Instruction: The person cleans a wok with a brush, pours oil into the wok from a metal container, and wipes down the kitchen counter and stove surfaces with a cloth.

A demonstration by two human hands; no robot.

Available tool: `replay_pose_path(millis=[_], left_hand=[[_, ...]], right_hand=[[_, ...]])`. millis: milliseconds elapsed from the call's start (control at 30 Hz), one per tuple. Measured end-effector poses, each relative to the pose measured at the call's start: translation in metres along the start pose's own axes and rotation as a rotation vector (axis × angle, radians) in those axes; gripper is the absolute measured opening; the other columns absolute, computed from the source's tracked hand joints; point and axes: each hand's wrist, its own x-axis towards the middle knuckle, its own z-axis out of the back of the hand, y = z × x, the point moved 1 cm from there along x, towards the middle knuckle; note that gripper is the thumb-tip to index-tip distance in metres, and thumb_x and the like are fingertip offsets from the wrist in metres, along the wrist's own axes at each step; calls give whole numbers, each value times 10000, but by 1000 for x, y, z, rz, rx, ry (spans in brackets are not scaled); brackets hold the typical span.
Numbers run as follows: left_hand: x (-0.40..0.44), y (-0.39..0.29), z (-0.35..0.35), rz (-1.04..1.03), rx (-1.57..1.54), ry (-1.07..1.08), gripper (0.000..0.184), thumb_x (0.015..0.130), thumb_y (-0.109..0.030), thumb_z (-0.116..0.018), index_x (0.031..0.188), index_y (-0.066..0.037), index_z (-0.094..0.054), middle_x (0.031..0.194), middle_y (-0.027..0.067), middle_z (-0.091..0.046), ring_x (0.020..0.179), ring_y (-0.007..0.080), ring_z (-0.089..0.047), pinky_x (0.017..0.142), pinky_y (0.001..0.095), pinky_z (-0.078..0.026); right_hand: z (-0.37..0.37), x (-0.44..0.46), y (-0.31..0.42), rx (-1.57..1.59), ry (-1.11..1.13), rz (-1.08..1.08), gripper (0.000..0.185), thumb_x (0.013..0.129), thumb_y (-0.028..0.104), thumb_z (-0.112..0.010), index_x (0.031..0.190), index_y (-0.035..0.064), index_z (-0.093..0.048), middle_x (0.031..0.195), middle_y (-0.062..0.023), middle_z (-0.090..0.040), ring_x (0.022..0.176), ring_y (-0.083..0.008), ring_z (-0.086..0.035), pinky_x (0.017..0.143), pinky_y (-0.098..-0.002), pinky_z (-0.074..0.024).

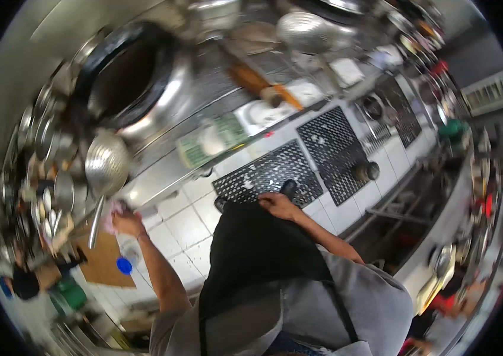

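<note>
A black apron [245, 255] hangs nearest; by it is the right hand [279, 206], fingers loosely curled, contents unclear. Toward the wok [124, 80], the left hand's [127, 223] fingers close around a pink cloth [110, 217], bunched palm-size by the tabletop [144, 187]. The skimmer [107, 163] sits beside the wok, handle outward, seemingly for easy grabbing.

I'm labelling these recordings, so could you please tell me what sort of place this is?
Probably a restaurant kitchen, judging by the big wok, the strainer and the black mats on the tiled floor.
</note>
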Motion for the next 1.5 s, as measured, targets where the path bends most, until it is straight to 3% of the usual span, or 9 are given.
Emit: replay_pose_path(millis=[133,300,400,500,600,800,1133,1333,1500], left_hand=[[-41,-63,5,-177,-76,-80,352,838,-200,-608,1129,-11,-671,1067,236,-646,976,428,-608,854,529,-430],[-70,-155,18,-55,-160,296,366,911,-237,-620,1145,44,-632,1258,259,-565,1075,387,-574,901,479,-434],[-76,-206,30,-142,-155,314,311,904,-205,-635,1062,61,-662,1092,271,-633,908,409,-612,802,459,-474],[-65,-216,25,-113,-437,518,304,917,-229,-646,979,67,-675,850,179,-680,729,306,-625,672,415,-486],[-66,-248,74,211,-764,423,309,947,-265,-635,952,40,-686,711,47,-653,641,159,-571,601,330,-462],[-40,-306,191,343,-1060,351,282,963,-283,-626,970,-9,-690,839,-1,-654,709,77,-543,619,258,-450],[-32,-463,232,273,-1431,535,243,921,-208,-628,1043,0,-663,918,37,-666,789,115,-600,721,268,-480],[-21,-535,210,232,-1679,659,212,917,-218,-652,967,-13,-632,886,33,-632,790,91,-546,705,251,-451],[0,-514,173,46,-1559,575,275,925,-304,-637,824,-68,-536,816,-11,-551,750,66,-456,670,227,-393]], right_hand=[[38,-7,-33,105,-74,-16,344,950,219,-618,1246,44,-617,1098,-161,-693,1015,-243,-663,895,-342,-516],[94,-8,-90,332,-280,2,336,959,206,-602,1224,0,-617,1032,-123,-698,946,-203,-653,847,-318,-517],[128,-8,-131,427,-383,-18,326,960,194,-592,1204,-20,-626,984,-105,-694,898,-169,-638,804,-295,-513],[183,-27,-137,384,-442,-68,312,958,178,-587,1198,-17,-633,962,-100,-691,880,-157,-636,777,-297,-511],[217,-33,-157,378,-468,-81,301,956,177,-583,1176,-20,-644,931,-91,-683,844,-144,-630,741,-295,-504],[256,-12,-166,516,-324,-75,317,966,163,-579,1222,-22,-608,977,-72,-678,858,-136,-624,749,-283,-496],[244,31,45,513,207,449,326,966,171,-633,1258,27,-615,1144,-74,-672,1023,-137,-626,909,-304,-510],[229,46,160,576,509,485,966,854,166,-771,1556,62,-116,1453,-137,-397,1242,-213,-485,1018,-319,-432],[230,102,168,135,209,430,575,907,150,-692,1396,-28,-448,1224,-128,-616,1095,-161,-587,929,-298,-485]])
